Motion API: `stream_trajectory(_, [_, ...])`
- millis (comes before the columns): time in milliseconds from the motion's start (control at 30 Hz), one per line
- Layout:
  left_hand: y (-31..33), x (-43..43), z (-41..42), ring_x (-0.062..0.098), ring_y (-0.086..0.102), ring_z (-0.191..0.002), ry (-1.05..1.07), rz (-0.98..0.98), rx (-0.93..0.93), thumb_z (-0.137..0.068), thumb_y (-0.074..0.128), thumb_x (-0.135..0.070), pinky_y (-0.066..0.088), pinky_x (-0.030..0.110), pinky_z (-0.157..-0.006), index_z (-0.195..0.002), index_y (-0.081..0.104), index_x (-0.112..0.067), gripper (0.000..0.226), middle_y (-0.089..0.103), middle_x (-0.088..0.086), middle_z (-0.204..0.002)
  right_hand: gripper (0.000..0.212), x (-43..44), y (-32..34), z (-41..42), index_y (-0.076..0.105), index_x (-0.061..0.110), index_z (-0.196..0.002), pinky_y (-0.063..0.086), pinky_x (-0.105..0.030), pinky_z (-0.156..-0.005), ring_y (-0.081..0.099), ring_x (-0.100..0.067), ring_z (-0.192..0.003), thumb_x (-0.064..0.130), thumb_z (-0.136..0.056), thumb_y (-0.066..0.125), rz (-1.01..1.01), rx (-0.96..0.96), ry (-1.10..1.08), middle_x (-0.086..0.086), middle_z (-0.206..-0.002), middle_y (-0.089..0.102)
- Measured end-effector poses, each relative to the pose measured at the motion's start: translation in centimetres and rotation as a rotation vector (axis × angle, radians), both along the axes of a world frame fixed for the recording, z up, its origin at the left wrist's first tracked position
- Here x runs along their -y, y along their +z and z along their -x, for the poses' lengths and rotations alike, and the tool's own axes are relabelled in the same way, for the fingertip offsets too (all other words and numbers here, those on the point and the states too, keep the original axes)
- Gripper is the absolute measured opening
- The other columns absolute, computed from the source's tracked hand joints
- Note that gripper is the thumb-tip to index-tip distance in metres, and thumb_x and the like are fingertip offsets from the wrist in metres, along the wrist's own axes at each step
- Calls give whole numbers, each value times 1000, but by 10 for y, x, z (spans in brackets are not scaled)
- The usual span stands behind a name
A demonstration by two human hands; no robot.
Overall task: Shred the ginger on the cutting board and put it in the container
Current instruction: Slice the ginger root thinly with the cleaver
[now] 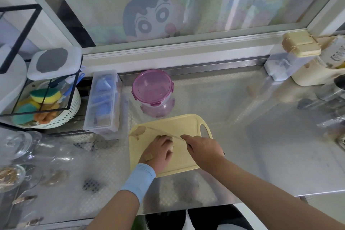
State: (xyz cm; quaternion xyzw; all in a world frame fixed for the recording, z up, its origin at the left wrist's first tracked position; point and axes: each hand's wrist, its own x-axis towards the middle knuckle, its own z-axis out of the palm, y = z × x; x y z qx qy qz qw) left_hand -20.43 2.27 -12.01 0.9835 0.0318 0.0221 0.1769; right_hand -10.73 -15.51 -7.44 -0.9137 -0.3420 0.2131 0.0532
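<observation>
– On the tabletop, centre: entry one?
– Board (pixel 179 125), yellow, handle hole at its far right. Ginger (pixel 171 147) sits on it, mostly hidden under the left grip (pixel 160 151); only a pale edge shows at that grip's right side.
– The tan bits (pixel 139 130) at the board's far-left corner?
– Likely cut ginger; too blurred to be sure.
– Grips?
– Left grip: fingers curled down over the ginger, pinning it. Right grip (pixel 203 149): closed round a knife (pixel 164 133), forefinger (pixel 184 138) laid along the spine, blade angled across the board just beyond the left grip.
– Handling notes, ginger?
– By judgement: light, firm, fibrous, damp on its cut faces, so apt to slide or roll. Hold from above, flat side down, knuckles towards the blade. Shreds will be small and clingy; gather by pinch or on the blade.
– Destination?
– Container (pixel 158 108), clear, just behind the board. Purple lid (pixel 151 86) looks clipped on; it wants opening before anything goes in.
</observation>
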Motion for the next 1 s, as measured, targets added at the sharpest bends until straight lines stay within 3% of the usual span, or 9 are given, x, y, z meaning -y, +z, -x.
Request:
stream_trajectory(333, [-4,-4,8,11,47,-104,42,21,9,-82,65,-31,52,26,-79,-111,66,-21,31,61,-7,-111,43,3,-7,8,34,38,-139,54,-36,-58,61,-30,-68,16,-103,41,71,11,39,3,-86,58])
stream_trajectory(433, [-3,-3,7,9,43,-103,34,-1,-5,-76,75,-28,53,24,-75,-109,66,-21,35,62,-7,-108,42,4,-6,9,34,39,-138,55,-38,-58,60,-29,-65,16,-103,40,82,17,37,4,-80,54])
stream_trajectory(667, [-4,2,4,9,43,-98,57,4,-9,-73,77,-30,54,27,-64,-97,64,-21,29,59,-8,-102,42,5,-1,6,37,35,-139,50,-34,-55,53,-27,-61,13,-103,42,104,49,66,5,-78,50])
stream_trajectory(1000, [-6,0,6,9,47,-100,56,96,41,-72,79,-26,52,23,-71,-100,65,-19,33,59,-10,-109,40,-2,2,-4,44,34,-130,53,-35,-57,59,-31,-63,11,-98,41,119,-5,48,-1,-73,57])
